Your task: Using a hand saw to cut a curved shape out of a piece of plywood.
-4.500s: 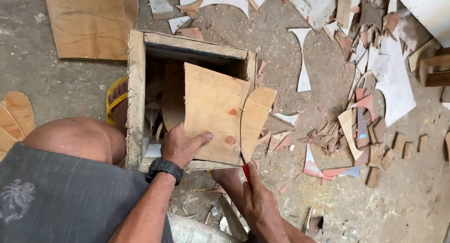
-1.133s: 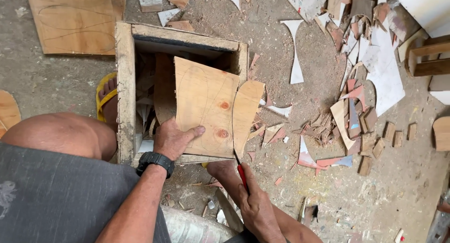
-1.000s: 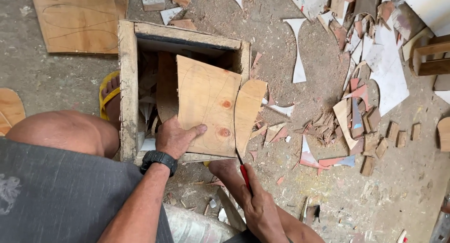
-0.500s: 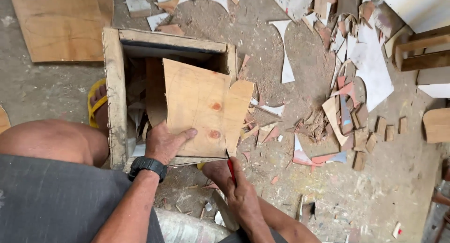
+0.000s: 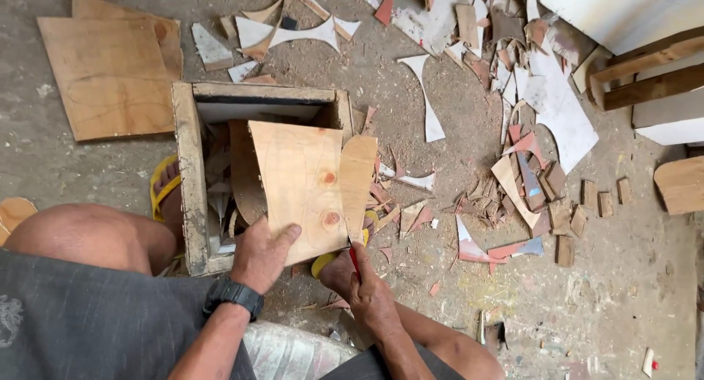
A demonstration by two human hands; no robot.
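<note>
A light plywood sheet [image 5: 301,185] with two reddish knots lies tilted across the top of an open wooden box [image 5: 189,196]. My left hand [image 5: 260,255], with a black watch on its wrist, presses down on the sheet's near corner. My right hand [image 5: 367,292] grips a thin red-handled tool [image 5: 354,261] at the sheet's lower right edge. A curved offcut strip [image 5: 357,178] lies along the sheet's right side, partly cut free.
Another plywood board [image 5: 110,72] lies on the dusty floor at the upper left. Several curved and small wood scraps [image 5: 528,182] are scattered to the right. Planks and a white board [image 5: 645,64] lie at the top right. My foot in a yellow sandal [image 5: 165,193] rests left of the box.
The view has shifted a little, so box and sheet sit lower and more to the left. Both hands keep their hold; the tool stays at the sheet's near right edge.
</note>
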